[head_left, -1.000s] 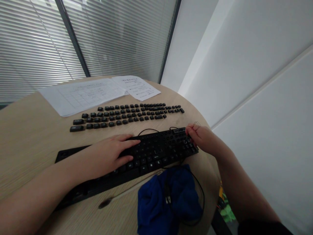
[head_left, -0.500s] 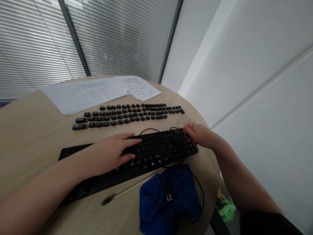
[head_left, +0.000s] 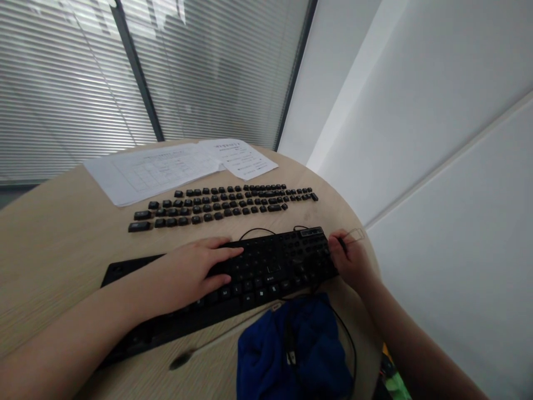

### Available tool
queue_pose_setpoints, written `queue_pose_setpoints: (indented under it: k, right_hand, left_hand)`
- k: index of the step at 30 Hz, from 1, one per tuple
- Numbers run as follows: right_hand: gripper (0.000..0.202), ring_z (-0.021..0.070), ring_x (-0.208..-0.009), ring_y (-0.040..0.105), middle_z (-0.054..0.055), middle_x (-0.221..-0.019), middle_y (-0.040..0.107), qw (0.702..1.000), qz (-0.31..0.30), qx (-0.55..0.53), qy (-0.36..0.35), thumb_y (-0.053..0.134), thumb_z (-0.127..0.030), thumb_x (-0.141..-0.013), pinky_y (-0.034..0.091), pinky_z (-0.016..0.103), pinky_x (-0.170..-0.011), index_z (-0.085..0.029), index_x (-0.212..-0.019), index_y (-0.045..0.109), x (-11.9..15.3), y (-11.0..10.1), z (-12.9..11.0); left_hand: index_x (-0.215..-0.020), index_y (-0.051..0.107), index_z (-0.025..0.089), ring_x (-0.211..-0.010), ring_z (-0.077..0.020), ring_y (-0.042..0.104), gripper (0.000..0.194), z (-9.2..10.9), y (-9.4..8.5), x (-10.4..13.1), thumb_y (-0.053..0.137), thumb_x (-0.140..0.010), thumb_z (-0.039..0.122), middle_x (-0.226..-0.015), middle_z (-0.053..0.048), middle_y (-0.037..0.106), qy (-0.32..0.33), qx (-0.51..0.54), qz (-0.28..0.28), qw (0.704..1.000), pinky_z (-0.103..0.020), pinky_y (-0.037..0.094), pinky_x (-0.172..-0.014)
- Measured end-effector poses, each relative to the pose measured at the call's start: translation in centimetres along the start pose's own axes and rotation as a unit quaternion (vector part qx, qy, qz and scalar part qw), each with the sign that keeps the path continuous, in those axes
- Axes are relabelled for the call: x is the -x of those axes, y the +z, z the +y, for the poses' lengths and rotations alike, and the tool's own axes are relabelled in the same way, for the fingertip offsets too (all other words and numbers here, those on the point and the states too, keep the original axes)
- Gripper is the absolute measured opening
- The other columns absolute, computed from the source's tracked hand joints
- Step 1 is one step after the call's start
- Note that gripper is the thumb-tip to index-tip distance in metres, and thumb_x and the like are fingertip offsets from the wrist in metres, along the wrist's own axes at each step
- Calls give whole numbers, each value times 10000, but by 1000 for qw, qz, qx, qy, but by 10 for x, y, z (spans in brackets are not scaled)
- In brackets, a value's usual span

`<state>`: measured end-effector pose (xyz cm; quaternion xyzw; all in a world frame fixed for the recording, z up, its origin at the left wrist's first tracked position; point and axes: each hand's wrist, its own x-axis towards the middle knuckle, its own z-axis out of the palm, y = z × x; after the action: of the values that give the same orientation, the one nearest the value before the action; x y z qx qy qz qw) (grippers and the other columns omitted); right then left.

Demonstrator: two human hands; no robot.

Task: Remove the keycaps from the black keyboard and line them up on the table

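Note:
A black keyboard (head_left: 250, 278) lies across the wooden table, with many key places bare and some keys still on it. My left hand (head_left: 195, 266) rests on its middle, fingers spread and holding nothing. Just off the keyboard's right end, my right hand (head_left: 350, 255) is closed around a thin wire tool (head_left: 357, 233), whose loops stick out to the right. A small dark thing shows between its fingers, too blurred to name. Behind the keyboard, several rows of loose black keycaps (head_left: 207, 208) stand on the table.
Printed paper sheets (head_left: 158, 169) lie at the table's back. A blue cloth (head_left: 266, 355) with a cable and USB plug (head_left: 290, 355) on it is at the front edge. A dark cable hole (head_left: 181, 360) sits in the tabletop (head_left: 62, 222). White walls rise at the right.
My right hand has moved right, off the keyboard's end, and turned so that the wire tool points right. My left hand has stayed on the keyboard. The view has shifted slightly.

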<state>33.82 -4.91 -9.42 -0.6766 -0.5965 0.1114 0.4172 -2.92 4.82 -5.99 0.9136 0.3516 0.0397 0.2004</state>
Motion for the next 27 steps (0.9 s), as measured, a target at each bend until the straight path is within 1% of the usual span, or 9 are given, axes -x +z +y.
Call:
queue_pose_setpoints:
  k: [4,8,12,15,17,18,22,27]
  right_hand:
    - [442,174,-476,536,-22,-569,539,1000,14,-19,18,413,-654,-1032,418,285,-448,-261,-859,521,2,3,3]
    - [466,164,-423,528,-33,-524,540,999,25,-16,26,464,-685,-999,412,277,-426,-248,-855,538,5,3,3]
    - [426,168,-427,533,-29,-510,550,999,37,-3,23,497,-639,-992,404,276,-428,-245,-839,555,4,1,3]
    - [391,163,-443,538,-26,-530,562,999,35,-14,15,532,-602,-984,404,275,-446,-246,-821,555,2,2,2]
    - [380,154,-442,526,-32,-542,557,998,33,-48,21,553,-592,-979,392,270,-439,-247,-820,554,0,3,3]
    - [378,149,-440,521,-35,-550,556,997,36,-56,25,553,-591,-981,389,268,-435,-247,-824,553,0,4,4]
    - [384,139,-414,508,-58,-531,523,995,55,-81,35,511,-599,-1003,387,256,-414,-258,-827,515,0,8,6]
    - [395,130,-393,511,-71,-534,519,988,80,-122,41,479,-617,-1015,373,240,-381,-269,-827,473,1,8,-2]
  left_hand:
    - [-1476,657,297,-1406,-383,599,549,2,-2,1,645,-940,411,-1592,-125,570,-11,11,-10,1000,-553,450,-1207]
    - [-1500,633,271,-1424,-369,583,559,12,-9,4,641,-956,396,-1609,-144,545,-19,-3,-30,999,-524,442,-1215]
    - [-1521,610,269,-1441,-342,569,566,18,-13,6,636,-967,384,-1612,-135,542,-12,-5,-42,999,-484,428,-1228]
    - [-1497,634,271,-1425,-359,582,549,13,-10,5,622,-966,407,-1608,-135,547,-15,-4,-31,999,-513,436,-1219]
    - [-1497,635,285,-1416,-374,587,556,6,-6,3,617,-962,434,-1602,-131,555,-9,-6,-17,1000,-536,443,-1209]
    - [-1504,629,290,-1416,-377,586,562,3,-4,1,607,-964,444,-1605,-131,551,-5,-8,-19,1000,-544,446,-1205]
    - [-1511,623,301,-1375,-376,622,579,-6,1,-1,574,-971,503,-1592,-125,564,16,-12,-14,1000,-547,470,-1184]
    - [-1504,626,336,-1374,-379,624,576,-8,3,0,573,-966,534,-1600,-99,560,16,-12,-1,1000,-550,473,-1182]
